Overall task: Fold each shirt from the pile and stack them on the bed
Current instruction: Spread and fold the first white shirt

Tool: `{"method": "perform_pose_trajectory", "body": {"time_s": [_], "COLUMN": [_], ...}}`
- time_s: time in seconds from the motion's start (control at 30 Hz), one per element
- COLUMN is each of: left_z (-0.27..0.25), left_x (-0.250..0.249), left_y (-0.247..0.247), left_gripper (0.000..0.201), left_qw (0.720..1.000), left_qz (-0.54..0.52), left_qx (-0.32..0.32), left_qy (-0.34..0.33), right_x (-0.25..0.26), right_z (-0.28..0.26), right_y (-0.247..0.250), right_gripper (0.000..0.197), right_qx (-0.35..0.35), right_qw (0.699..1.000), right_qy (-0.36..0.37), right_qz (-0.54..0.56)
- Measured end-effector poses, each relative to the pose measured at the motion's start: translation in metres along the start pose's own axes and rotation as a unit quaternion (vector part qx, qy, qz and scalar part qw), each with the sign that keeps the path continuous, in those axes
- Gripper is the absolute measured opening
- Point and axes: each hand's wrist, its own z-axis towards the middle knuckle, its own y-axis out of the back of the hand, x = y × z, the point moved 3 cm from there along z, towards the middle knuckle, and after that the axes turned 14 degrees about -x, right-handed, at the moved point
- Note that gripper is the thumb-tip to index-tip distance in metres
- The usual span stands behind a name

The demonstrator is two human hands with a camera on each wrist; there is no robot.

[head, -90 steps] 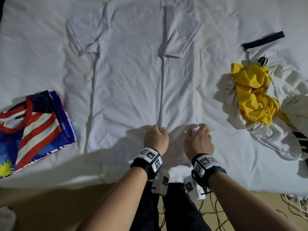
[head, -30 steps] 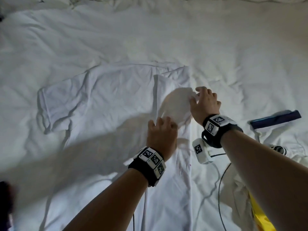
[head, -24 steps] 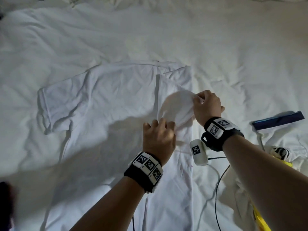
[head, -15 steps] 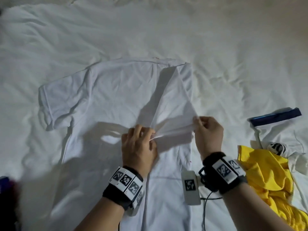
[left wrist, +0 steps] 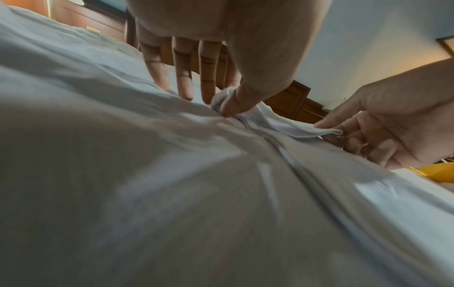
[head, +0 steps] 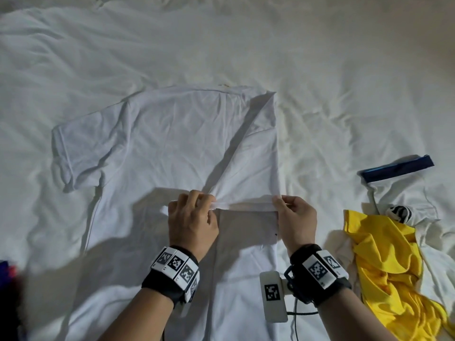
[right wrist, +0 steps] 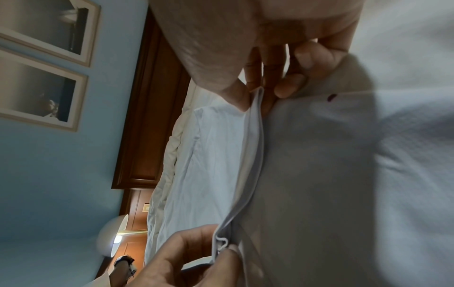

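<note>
I see the white shirt [head: 172, 143] spread flat on the bed sheet [head: 344, 82], collar end away from me, hem end toward me. Its right side is already folded in along a straight vertical edge; the left sleeve [head: 71, 153] lies out flat, a bit rumpled. Fabric is plain white, lightly creased, with a small dark speck near the right edge. The folded-in right sleeve is lifted off the shirt body and stretched tight between both hands. Left hand [head: 192, 222] pinches its hem end between thumb and forefinger, other fingers extended down onto the cloth. Right hand [head: 295, 222] pinches the other end, fingers curled. Yellow shirt [head: 384, 262] sits crumpled on the right beside more white garments with a navy trim piece [head: 398, 168].
</note>
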Motion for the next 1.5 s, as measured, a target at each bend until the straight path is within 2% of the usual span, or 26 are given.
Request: {"method": "perform_pose_trajectory", "body": {"time_s": [0.07,0.2,0.27,0.33,0.37,0.43,0.47,0.53,0.6,0.63,0.7,0.77,0.8,0.87,1.1,1.17,1.23,1.27,1.3,1.4,1.43,1.5], "left_z": [0.000,0.000,0.004,0.014,0.020,0.030,0.033,0.033,0.029,0.027,0.028,0.028,0.028,0.028,0.026,0.026,0.026,0.026,0.025,0.025,0.025,0.025], "left_x": [0.001,-0.003,-0.009,-0.021,-0.029,-0.041,-0.043,-0.037,-0.028,-0.025,-0.023,-0.020,-0.018,-0.016,-0.020,-0.021,-0.020,-0.019,-0.018,-0.018,-0.018,-0.018], "left_y": [0.001,0.005,0.005,-0.001,-0.008,-0.031,-0.043,-0.064,-0.075,-0.078,-0.081,-0.085,-0.086,-0.088,-0.089,-0.089,-0.091,-0.092,-0.093,-0.092,-0.091,-0.090], "left_gripper": [0.028,0.017,0.018,0.020,0.024,0.041,0.050,0.063,0.064,0.064,0.066,0.072,0.074,0.076,0.076,0.076,0.078,0.080,0.081,0.078,0.077,0.076], "left_qw": [1.000,0.998,0.997,0.995,0.995,0.994,0.994,0.992,0.992,0.991,0.990,0.988,0.987,0.985,0.982,0.983,0.984,0.983,0.983,0.982,0.982,0.982], "left_qz": [0.005,0.036,0.045,0.072,0.083,0.081,0.075,0.067,0.078,0.083,0.084,0.084,0.085,0.091,0.106,0.104,0.099,0.099,0.099,0.096,0.097,0.095], "left_qx": [0.001,0.049,0.058,0.048,0.050,0.069,0.083,0.102,0.101,0.101,0.114,0.129,0.138,0.149,0.156,0.149,0.151,0.153,0.157,0.160,0.160,0.161], "left_qy": [0.005,0.019,0.036,0.040,0.031,0.007,-0.001,0.001,0.004,0.009,0.013,-0.001,-0.005,-0.003,-0.008,-0.010,-0.004,-0.003,-0.001,-0.001,-0.002,-0.003], "right_x": [-0.001,0.001,0.003,0.008,0.013,0.028,0.036,0.048,0.055,0.058,0.063,0.071,0.077,0.089,0.112,0.115,0.120,0.121,0.121,0.098,0.089,0.079], "right_z": [0.001,0.002,0.001,-0.003,-0.006,-0.014,-0.018,-0.018,-0.009,0.000,0.024,0.051,0.063,0.085,0.142,0.145,0.136,0.127,0.115,0.090,0.090,0.098], "right_y": [0.000,0.002,0.002,0.003,0.004,0.002,-0.005,-0.029,-0.061,-0.075,-0.096,-0.106,-0.109,-0.111,-0.110,-0.110,-0.103,-0.099,-0.096,-0.094,-0.094,-0.093], "right_gripper": [0.011,0.012,0.014,0.019,0.025,0.035,0.040,0.056,0.064,0.065,0.068,0.073,0.074,0.076,0.077,0.074,0.073,0.073,0.074,0.071,0.071,0.071], "right_qx": [0.006,0.022,0.028,0.024,0.002,-0.049,-0.045,0.039,0.117,0.143,0.180,0.193,0.189,0.172,0.141,0.143,0.117,0.100,0.095,0.146,0.159,0.149], "right_qw": [1.000,0.999,0.998,0.988,0.972,0.915,0.885,0.826,0.745,0.706,0.648,0.604,0.591,0.596,0.677,0.718,0.772,0.784,0.779,0.729,0.726,0.754], "right_qy": [0.002,0.012,0.029,0.092,0.164,0.327,0.390,0.477,0.554,0.584,0.613,0.632,0.639,0.633,0.555,0.515,0.471,0.474,0.493,0.537,0.524,0.473], "right_qz": [-0.002,-0.024,-0.053,-0.123,-0.168,-0.232,-0.249,-0.297,-0.352,-0.376,-0.414,-0.447,-0.455,-0.463,-0.463,-0.446,-0.411,-0.388,-0.375,-0.400,-0.416,-0.431]}}
